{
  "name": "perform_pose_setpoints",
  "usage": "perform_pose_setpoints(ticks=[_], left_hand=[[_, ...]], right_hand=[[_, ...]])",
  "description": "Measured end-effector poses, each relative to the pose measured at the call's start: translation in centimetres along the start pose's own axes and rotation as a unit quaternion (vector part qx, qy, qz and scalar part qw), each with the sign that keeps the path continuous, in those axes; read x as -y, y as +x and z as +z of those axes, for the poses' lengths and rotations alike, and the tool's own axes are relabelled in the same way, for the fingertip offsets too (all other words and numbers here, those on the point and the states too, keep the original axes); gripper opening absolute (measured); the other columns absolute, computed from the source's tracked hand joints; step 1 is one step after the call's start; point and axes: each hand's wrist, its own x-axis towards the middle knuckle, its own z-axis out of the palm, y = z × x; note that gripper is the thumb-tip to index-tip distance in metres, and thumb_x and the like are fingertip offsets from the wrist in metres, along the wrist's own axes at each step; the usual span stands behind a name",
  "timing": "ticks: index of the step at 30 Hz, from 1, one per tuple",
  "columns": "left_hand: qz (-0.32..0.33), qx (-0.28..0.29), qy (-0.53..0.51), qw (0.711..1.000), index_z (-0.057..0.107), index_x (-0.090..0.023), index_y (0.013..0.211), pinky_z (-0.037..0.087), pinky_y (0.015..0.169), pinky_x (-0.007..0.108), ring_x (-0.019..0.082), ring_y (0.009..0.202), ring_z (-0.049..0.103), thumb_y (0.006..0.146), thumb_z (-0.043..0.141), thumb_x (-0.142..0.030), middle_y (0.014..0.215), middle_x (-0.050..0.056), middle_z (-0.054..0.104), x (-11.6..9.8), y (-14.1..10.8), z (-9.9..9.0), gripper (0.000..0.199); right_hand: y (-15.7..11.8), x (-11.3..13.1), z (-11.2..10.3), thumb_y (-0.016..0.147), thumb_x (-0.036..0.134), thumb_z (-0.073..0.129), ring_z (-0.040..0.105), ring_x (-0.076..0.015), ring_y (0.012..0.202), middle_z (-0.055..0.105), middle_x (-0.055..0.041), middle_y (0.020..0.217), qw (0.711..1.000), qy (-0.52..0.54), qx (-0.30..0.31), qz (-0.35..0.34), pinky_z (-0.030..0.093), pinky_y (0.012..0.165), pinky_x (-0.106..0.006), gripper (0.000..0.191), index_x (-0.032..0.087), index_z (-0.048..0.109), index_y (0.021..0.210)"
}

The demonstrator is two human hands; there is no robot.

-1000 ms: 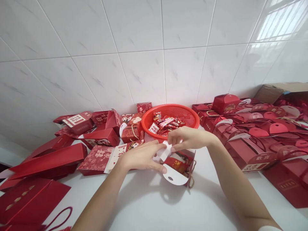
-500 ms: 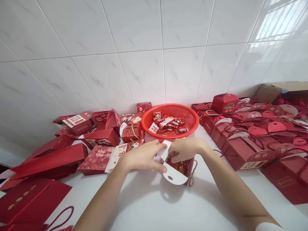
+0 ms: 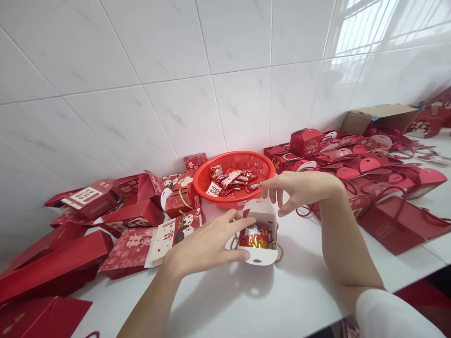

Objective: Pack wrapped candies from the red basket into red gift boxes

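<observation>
A small box point(image 3: 260, 257) with white inner flaps stands open on the white table, with shiny red and gold wrapped items point(image 3: 255, 236) inside. My left hand point(image 3: 214, 239) holds the box at its left side, thumb on the near flap and fingers over the left edge. My right hand point(image 3: 299, 190) hovers above the box's far right corner, fingers apart and curved down, with nothing seen in it. Just behind the box, a red plastic basket point(image 3: 211, 199) holds wrapped candies point(image 3: 234, 180).
Red gift boxes point(image 3: 136, 216) lie along the left of the white table point(image 3: 211, 305). Rows of closed red boxes with cord handles point(image 3: 394, 223) fill the right. A cardboard carton point(image 3: 357, 123) stands at the back right, against the tiled wall point(image 3: 243, 98).
My right hand has come up out of the box and moved right, its fingers spreading. The box's flaps are wider apart, showing the contents. The view has turned to the right.
</observation>
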Motion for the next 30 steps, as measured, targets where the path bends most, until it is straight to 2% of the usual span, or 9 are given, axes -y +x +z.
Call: perform_pose_setpoints(ticks=[3,6,9,12,17,21,24,27,30], left_hand=[[0.032,-0.010,-0.027,0.999,0.040,-0.040,0.151,0.047,0.098,0.038,0.030,0.119,0.058,0.089,0.058,-0.064,0.140,0.006,0.054,-0.2,0.2,0.2,0.069],[0.035,0.002,-0.020,0.999,0.045,-0.035,0.149,0.046,0.100,0.039,0.033,0.125,0.054,0.085,0.061,-0.068,0.144,0.008,0.054,-0.3,0.4,0.3,0.073],[0.060,0.002,-0.011,0.998,0.058,-0.031,0.137,0.046,0.099,0.038,0.031,0.123,0.056,0.092,0.057,-0.059,0.139,0.006,0.059,-0.2,0.8,0.4,0.052],[0.069,-0.005,-0.012,0.998,0.067,-0.026,0.118,0.047,0.095,0.036,0.027,0.112,0.061,0.099,0.048,-0.045,0.125,0.006,0.066,0.0,1.3,0.6,0.033],[-0.023,-0.037,0.047,0.998,0.060,-0.022,0.094,0.047,0.074,0.034,0.025,0.089,0.062,0.091,0.057,-0.045,0.104,0.005,0.062,0.4,1.9,1.0,0.023],[-0.053,-0.084,0.050,0.994,0.054,-0.023,0.114,0.046,0.075,0.035,0.027,0.093,0.061,0.084,0.065,-0.047,0.114,0.007,0.058,0.3,2.0,1.3,0.040],[-0.069,-0.090,0.016,0.993,0.050,-0.026,0.126,0.047,0.076,0.035,0.029,0.100,0.061,0.083,0.068,-0.047,0.121,0.007,0.057,0.3,2.1,1.3,0.052],[-0.065,-0.071,-0.012,0.995,0.049,-0.027,0.130,0.047,0.079,0.036,0.030,0.104,0.060,0.084,0.066,-0.050,0.123,0.007,0.057,0.6,2.2,1.3,0.055],[-0.035,-0.019,-0.042,0.998,0.055,-0.028,0.126,0.048,0.079,0.035,0.027,0.099,0.062,0.089,0.059,-0.053,0.124,0.006,0.055,1.2,2.4,1.3,0.044]], right_hand=[[1.2,0.1,0.5,0.063,0.038,0.085,0.065,-0.0174,0.064,0.068,-0.0064,0.099,0.997,-0.012,0.021,0.069,0.049,0.052,-0.028,0.057,0.019,0.059,0.110],[2.9,0.7,1.5,0.059,0.046,0.088,0.064,-0.0163,0.057,0.066,-0.0097,0.105,0.992,-0.028,0.033,0.114,0.047,0.044,-0.027,0.068,0.018,0.056,0.111],[4.5,1.5,2.7,0.056,0.049,0.089,0.065,-0.0172,0.056,0.067,-0.0125,0.106,0.989,-0.067,0.053,0.123,0.046,0.042,-0.027,0.067,0.016,0.059,0.106],[5.7,2.1,3.6,0.056,0.046,0.090,0.068,-0.0204,0.059,0.071,-0.0111,0.095,0.983,-0.116,0.064,0.127,0.047,0.046,-0.027,0.060,0.014,0.064,0.099],[6.0,2.2,3.8,0.062,0.046,0.087,0.067,-0.0197,0.055,0.072,-0.0094,0.082,0.983,-0.109,0.096,0.115,0.047,0.045,-0.027,0.054,0.012,0.066,0.097],[5.0,1.9,3.1,0.066,0.047,0.085,0.064,-0.0163,0.051,0.070,-0.0069,0.085,0.991,-0.068,0.090,0.073,0.045,0.040,-0.025,0.057,0.014,0.062,0.107],[4.5,1.5,2.6,0.067,0.048,0.083,0.064,-0.0159,0.052,0.069,-0.0047,0.081,0.992,-0.049,0.105,0.049,0.045,0.040,-0.024,0.048,0.016,0.062,0.096],[4.4,1.1,2.3,0.069,0.049,0.080,0.063,-0.0133,0.051,0.071,-0.0055,0.089,0.991,-0.021,0.127,0.023,0.045,0.041,-0.023,0.041,0.016,0.062,0.084],[4.0,0.9,2.0,0.075,0.041,0.075,0.062,-0.0124,0.051,0.072,-0.0053,0.091,0.993,-0.010,0.120,0.010,0.045,0.043,-0.023,0.028,0.016,0.064,0.082]])
